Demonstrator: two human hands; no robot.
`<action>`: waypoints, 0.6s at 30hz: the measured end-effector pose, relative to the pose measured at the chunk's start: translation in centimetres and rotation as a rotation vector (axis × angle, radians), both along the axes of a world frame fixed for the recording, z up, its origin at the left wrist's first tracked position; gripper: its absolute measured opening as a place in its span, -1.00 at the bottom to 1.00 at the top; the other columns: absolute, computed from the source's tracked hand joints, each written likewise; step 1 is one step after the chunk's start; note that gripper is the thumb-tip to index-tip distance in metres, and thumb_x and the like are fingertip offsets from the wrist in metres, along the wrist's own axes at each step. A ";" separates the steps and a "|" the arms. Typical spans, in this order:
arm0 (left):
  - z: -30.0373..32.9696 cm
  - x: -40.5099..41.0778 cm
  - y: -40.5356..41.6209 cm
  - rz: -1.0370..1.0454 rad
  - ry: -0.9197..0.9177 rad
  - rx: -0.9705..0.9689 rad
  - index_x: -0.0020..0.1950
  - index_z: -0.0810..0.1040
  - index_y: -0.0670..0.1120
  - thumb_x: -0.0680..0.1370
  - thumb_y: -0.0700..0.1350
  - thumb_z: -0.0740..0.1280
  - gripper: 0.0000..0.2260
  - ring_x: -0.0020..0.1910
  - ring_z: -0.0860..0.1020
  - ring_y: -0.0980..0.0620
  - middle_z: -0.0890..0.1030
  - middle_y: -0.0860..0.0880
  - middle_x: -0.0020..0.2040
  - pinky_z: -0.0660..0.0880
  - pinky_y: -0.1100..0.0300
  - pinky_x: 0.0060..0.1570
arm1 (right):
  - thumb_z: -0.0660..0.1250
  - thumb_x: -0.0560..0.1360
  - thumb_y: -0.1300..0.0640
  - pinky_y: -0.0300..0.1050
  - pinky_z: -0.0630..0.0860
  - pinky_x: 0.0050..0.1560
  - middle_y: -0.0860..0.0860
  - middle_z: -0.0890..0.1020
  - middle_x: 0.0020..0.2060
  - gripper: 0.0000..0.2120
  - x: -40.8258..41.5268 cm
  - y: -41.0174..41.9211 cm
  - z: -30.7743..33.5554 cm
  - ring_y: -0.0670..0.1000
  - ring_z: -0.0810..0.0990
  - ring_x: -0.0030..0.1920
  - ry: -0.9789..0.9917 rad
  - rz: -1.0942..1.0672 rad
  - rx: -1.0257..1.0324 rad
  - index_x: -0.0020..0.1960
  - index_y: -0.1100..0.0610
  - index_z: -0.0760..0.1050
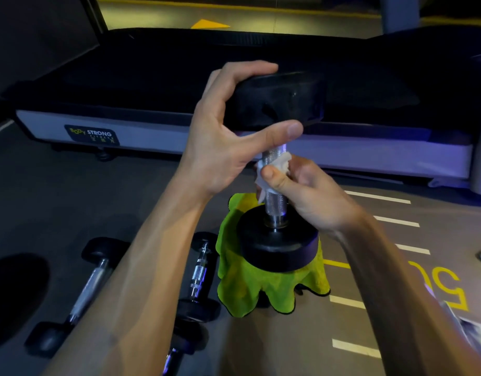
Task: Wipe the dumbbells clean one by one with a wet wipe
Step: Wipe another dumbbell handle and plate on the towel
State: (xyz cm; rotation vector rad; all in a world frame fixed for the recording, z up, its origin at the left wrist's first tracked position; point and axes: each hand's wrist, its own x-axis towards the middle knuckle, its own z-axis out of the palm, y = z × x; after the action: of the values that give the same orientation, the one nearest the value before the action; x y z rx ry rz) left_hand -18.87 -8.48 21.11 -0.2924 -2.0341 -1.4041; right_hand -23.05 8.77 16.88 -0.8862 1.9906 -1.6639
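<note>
A black dumbbell (pixel 278 245) with a knurled steel handle stands upright on a lime-green cloth (pixel 261 289). My left hand (pixel 220 142) grips its upper black head, fingers over the top and thumb under it. My right hand (pixel 307 188) pinches a white wet wipe (pixel 277 166) around the steel handle between the two heads. Two smaller dumbbells lie on the floor to the left: one (pixel 82 294) beside my left forearm, another (pixel 198 272) next to the green cloth. A third handle (pixel 170 359) peeks out at the bottom edge.
A treadmill base (pixel 152 134) with a "BODY STRONG" label runs across the far side. The grey floor carries white dashes (pixel 377 198) and a yellow number (pixel 445 286) at right. A dark round shape (pixel 14 297) lies at far left.
</note>
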 end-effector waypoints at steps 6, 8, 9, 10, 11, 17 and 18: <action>0.0 -0.4 -0.3 -0.020 -0.023 0.029 0.34 0.51 0.00 0.44 -0.01 0.64 -0.46 0.27 0.60 -0.14 0.53 -0.29 0.29 0.59 -0.11 0.29 | 0.28 0.68 0.00 0.03 0.52 0.01 0.02 0.70 -0.07 -0.87 3.0 -2.1 1.1 0.11 0.67 0.01 0.368 -0.439 0.300 0.09 0.06 0.43; 0.1 -0.4 -0.1 -0.041 -0.020 0.034 0.35 0.50 -0.04 0.45 -0.04 0.64 -0.45 0.29 0.59 -0.14 0.51 -0.30 0.31 0.59 -0.08 0.28 | 0.26 0.69 0.01 0.06 0.53 0.01 0.04 0.71 0.00 -0.90 3.4 -2.9 1.4 0.15 0.66 0.08 0.377 -0.546 0.231 0.13 0.02 0.40; 0.1 -0.4 0.0 -0.052 -0.019 0.032 0.36 0.50 -0.06 0.45 -0.05 0.64 -0.45 0.29 0.59 -0.14 0.51 -0.30 0.31 0.59 -0.05 0.28 | 0.24 0.70 0.00 0.05 0.53 0.01 0.05 0.71 -0.01 -0.88 3.3 -3.1 1.4 0.14 0.66 0.07 0.343 -0.563 0.181 0.14 0.05 0.42; 0.1 -0.4 -0.1 -0.056 -0.020 0.030 0.36 0.50 -0.07 0.45 -0.06 0.64 -0.45 0.29 0.59 -0.14 0.51 -0.30 0.31 0.59 0.00 0.26 | 0.22 0.72 -0.01 0.03 0.54 0.00 0.07 0.71 -0.04 -0.83 3.2 -3.1 1.4 0.10 0.67 0.03 0.303 -0.549 0.129 0.14 0.09 0.45; 0.1 -0.4 -0.2 -0.057 -0.021 0.030 0.36 0.50 -0.07 0.45 -0.08 0.64 -0.45 0.28 0.59 -0.13 0.51 -0.30 0.31 0.58 0.06 0.24 | 0.19 0.73 -0.02 -0.03 0.55 -0.03 0.11 0.71 -0.10 -0.77 3.0 -3.0 1.2 0.07 0.67 -0.05 0.257 -0.514 0.091 0.13 0.13 0.49; -0.3 -0.8 -0.8 -0.023 -0.027 0.074 0.33 0.53 0.03 0.43 0.01 0.64 -0.47 0.30 0.59 -0.17 0.53 -0.30 0.31 0.53 -0.22 0.35 | 0.04 0.74 -0.20 0.05 0.54 -0.06 0.18 0.61 -0.36 -0.33 0.3 -2.4 0.4 0.11 0.60 -0.27 -0.149 -0.229 -0.102 -0.13 0.33 0.58; -0.3 -0.8 -0.9 -0.022 -0.026 0.083 0.32 0.53 0.05 0.43 0.02 0.64 -0.48 0.31 0.59 -0.17 0.53 -0.29 0.31 0.52 -0.23 0.37 | 0.05 0.74 -0.19 0.06 0.55 -0.06 0.18 0.61 -0.34 -0.35 0.0 -2.6 0.4 0.11 0.60 -0.28 -0.278 -0.213 -0.169 -0.06 0.32 0.62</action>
State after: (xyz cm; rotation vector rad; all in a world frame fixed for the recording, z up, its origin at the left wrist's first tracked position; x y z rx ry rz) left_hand -19.71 -9.37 20.79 -0.2623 -1.9927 -1.5091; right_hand -23.10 6.19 17.26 -0.4751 1.8252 -1.9760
